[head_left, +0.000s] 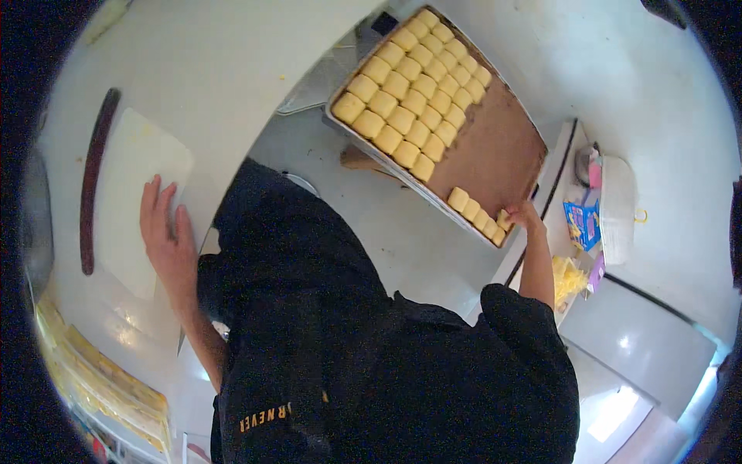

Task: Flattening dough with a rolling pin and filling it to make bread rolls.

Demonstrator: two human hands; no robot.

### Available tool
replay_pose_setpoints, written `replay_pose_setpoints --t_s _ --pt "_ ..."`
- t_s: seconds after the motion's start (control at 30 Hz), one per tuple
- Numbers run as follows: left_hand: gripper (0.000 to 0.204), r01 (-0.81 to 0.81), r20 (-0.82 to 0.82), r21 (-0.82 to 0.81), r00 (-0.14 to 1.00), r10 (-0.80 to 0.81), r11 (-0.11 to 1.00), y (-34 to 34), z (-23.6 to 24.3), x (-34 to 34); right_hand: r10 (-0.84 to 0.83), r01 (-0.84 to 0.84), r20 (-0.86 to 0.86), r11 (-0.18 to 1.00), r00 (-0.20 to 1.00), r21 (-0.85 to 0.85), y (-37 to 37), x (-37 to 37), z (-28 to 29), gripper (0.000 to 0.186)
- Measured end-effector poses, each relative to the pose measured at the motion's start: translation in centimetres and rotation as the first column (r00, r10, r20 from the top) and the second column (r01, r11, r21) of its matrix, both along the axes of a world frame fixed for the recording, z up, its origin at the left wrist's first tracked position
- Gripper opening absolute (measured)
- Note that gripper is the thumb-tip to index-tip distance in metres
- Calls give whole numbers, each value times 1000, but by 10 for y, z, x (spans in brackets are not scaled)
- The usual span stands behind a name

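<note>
My left hand (166, 243) rests on a white cutting board (139, 139) on the left worktop, fingers apart, holding nothing. A long dark red-brown bar (98, 182) lies along that board's left side. My right hand (525, 220) is at the lower right corner of a large metal tray (495, 151) with a brown lining, its fingers closed on a small pale dough piece (504, 220). That piece is at the end of a short row of dough pieces (471, 209). Several rows of square dough pieces (410, 100) fill the tray's upper left part.
The white worktop (185, 69) curves along the left, with yellow packs (100, 371) at its lower end. A right-hand ledge holds a metal pot (585, 158), a white container (617, 209), a blue pack (580, 224) and yellow bagged items (570, 278). Floor (363, 224) shows below the tray.
</note>
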State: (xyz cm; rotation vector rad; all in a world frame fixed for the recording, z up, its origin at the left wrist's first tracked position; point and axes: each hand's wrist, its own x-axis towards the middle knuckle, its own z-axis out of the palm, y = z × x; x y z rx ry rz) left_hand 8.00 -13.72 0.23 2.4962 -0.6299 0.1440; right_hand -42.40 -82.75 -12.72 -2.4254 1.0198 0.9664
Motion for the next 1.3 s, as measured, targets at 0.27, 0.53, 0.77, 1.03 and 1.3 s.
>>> replay_pose_setpoints --t_s 0.27,0.53,0.77,1.03,1.3 --pt "30 -160 -212 -256 971 106 953 28 26 -16 190 -50 376 935 907 -350 7 190 54 30" --pt "26 -457 -93 -329 887 453 827 123 79 -76 522 -591 688 789 504 -166 306 534 151 23" --pt "30 -884 15 -372 300 954 284 220 134 -164 617 -819 760 317 -205 -478 509 565 136 29" --pt "32 -904 31 1 427 904 427 351 153 -152 483 -824 875 512 40 -244 513 564 123 29" --pt "46 -625 -144 387 685 714 678 400 112 -122 502 -794 865 528 3 -303 525 558 124 31"
